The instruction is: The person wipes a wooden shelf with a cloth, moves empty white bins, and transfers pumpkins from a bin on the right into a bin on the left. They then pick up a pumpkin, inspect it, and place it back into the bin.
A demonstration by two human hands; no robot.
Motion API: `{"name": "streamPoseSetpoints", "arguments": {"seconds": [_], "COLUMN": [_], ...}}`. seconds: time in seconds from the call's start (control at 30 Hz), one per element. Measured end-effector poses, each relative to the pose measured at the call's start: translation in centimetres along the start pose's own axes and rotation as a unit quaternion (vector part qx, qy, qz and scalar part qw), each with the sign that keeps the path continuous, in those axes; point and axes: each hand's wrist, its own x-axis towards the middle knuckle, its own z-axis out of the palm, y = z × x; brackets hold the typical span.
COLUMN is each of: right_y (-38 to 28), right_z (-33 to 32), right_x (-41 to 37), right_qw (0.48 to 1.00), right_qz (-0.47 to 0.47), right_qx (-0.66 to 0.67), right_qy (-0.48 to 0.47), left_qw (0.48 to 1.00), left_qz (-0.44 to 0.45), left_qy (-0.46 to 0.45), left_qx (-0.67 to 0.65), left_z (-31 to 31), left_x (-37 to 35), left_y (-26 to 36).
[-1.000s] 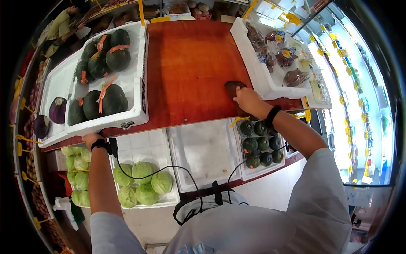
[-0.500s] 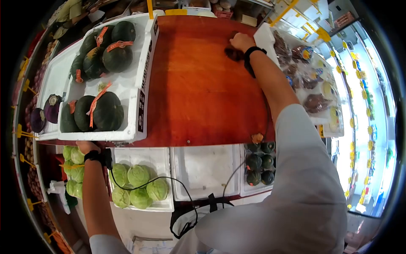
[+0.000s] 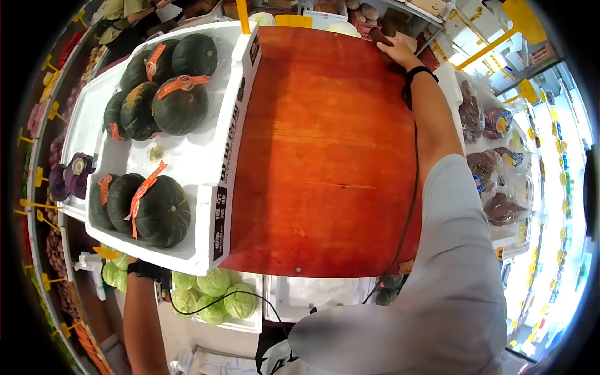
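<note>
My right hand [image 3: 400,51] is at the far right corner of a reddish-brown wooden board [image 3: 331,156], its fingers closed on a small dark brown cloth [image 3: 379,37] that looks bunched up. My left hand [image 3: 130,260] is low at the left, under the near edge of a white foam crate [image 3: 209,215]; the crate hides its fingers. Dark green pumpkins [image 3: 164,212] with orange bands lie in that crate. Below my left wrist are green cabbages [image 3: 214,282], partly covered by the board and crate.
Bagged brown produce [image 3: 484,169] stands in a foam box right of the board. A black cable [image 3: 409,219] runs along my right arm. Purple eggplants [image 3: 78,172] sit at the left. Another person [image 3: 128,15] stands at the far left. A yellow sign [image 3: 524,25] juts out at upper right.
My right hand has moved away from me and right with the cloth, to the board's far corner. The view has shifted, and the crate edge now covers more of my left hand.
</note>
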Motion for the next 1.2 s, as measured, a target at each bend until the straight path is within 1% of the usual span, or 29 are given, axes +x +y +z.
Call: {"name": "streamPoseSetpoints", "arguments": {"seconds": [0.07,0.1,0.13,0.17,0.2,0.23,0.27,0.47,0.53,0.57,0.6,0.67,0.7,0.73,0.77,0.8,0.87,0.9,0.93,0.97,1.0,1.03,1.07,1.1,1.17,1.2], "right_y": [-0.3,-2.1,-4.2,-6.6,-8.4,-10.1,-12.1,-21.0,-21.7,-21.2,-21.4,-23.0,-23.0,-23.4,-23.8,-23.6,-22.7,-23.5,-25.3,-25.2,-26.0,-26.4,-27.4,-27.7,-29.9,-30.5], "right_z": [0.3,0.4,0.0,0.2,1.5,2.4,3.1,5.1,7.2,8.1,8.1,5.8,6.0,5.7,5.3,5.9,7.0,6.0,3.9,4.2,3.3,3.3,2.1,2.0,-0.1,-0.5], "right_x": [-0.4,-1.0,-1.3,-1.6,-0.9,-0.8,-0.6,-0.5,0.2,0.7,1.1,-1.3,-1.9,-2.9,-4.2,-5.2,-7.1,-9.9,-13.5,-15.6,-19.1,-21.9,-25.4,-28.5,-35.9,-38.9], "right_qw": [0.996,0.993,0.993,0.989,0.986,0.980,0.976,0.973,0.978,0.973,0.980,0.977,0.976,0.974,0.980,0.980,0.970,0.963,0.969,0.948,0.944,0.930,0.923,0.915,0.918,0.913], "right_qz": [-0.071,-0.084,-0.082,-0.105,-0.133,-0.146,-0.188,-0.182,-0.194,-0.230,-0.197,-0.207,-0.216,-0.223,-0.193,-0.191,-0.243,-0.267,-0.208,-0.290,-0.290,-0.340,-0.361,-0.372,-0.355,-0.361], "right_qx": [0.024,0.065,0.087,0.105,0.102,0.129,0.099,0.112,0.066,0.022,0.017,0.000,0.005,0.010,0.002,-0.001,0.015,0.039,0.087,0.109,0.139,0.133,0.124,0.137,0.127,0.129], "right_qy": [0.054,0.047,-0.010,-0.021,-0.026,-0.039,-0.044,-0.086,-0.038,0.017,-0.023,-0.041,-0.038,-0.033,-0.056,-0.062,-0.004,-0.011,-0.103,-0.073,-0.074,-0.047,-0.053,-0.074,-0.122,-0.141], "left_qw": [1.000,1.000,1.000,1.000,1.000,1.000,1.000,0.998,0.997,0.997,0.997,0.996,0.995,0.994,0.990,0.984,0.980,0.956,0.964,0.971,0.977,0.953,0.920,0.956,0.947,0.908], "left_qz": [0.000,0.002,0.005,0.008,0.013,0.017,0.021,0.039,0.044,0.047,0.048,0.057,0.065,0.076,0.099,0.123,0.070,0.122,0.109,0.097,0.083,0.095,0.108,0.046,0.026,0.065], "left_qy": [0.001,0.004,0.004,0.006,0.010,0.014,0.016,0.043,0.053,0.058,0.064,0.074,0.078,0.079,0.066,0.055,0.146,0.153,0.144,0.136,0.128,0.156,0.183,0.232,0.269,0.250], "left_qx": [-0.003,-0.005,-0.003,-0.005,-0.006,-0.008,-0.011,-0.018,-0.018,-0.017,-0.013,-0.013,0.000,0.024,0.070,0.115,0.113,0.217,0.195,0.173,0.152,0.241,0.328,0.174,0.173,0.329], "left_z": [0.0,0.0,-0.1,-0.3,-0.3,-0.2,-0.3,-1.3,-1.7,-1.7,-1.8,-2.0,-2.2,-2.4,-2.5,-2.6,0.8,-0.3,0.4,1.3,2.1,0.0,-2.1,2.0,4.8,2.9], "left_x": [0.0,0.1,0.2,0.2,0.2,0.4,0.6,1.1,1.1,1.1,1.3,1.6,1.8,1.8,2.0,2.2,-1.0,0.4,-0.5,-1.4,-2.3,1.2,4.7,-1.1,-5.9,-3.0], "left_y": [-0.1,-0.2,-0.2,-0.2,-0.1,-0.1,-0.1,-0.3,-0.5,-0.5,-0.6,-0.7,-0.8,-0.8,-0.9,-0.9,0.7,0.0,0.5,1.0,1.6,0.1,-1.5,1.4,3.9,2.0]}}
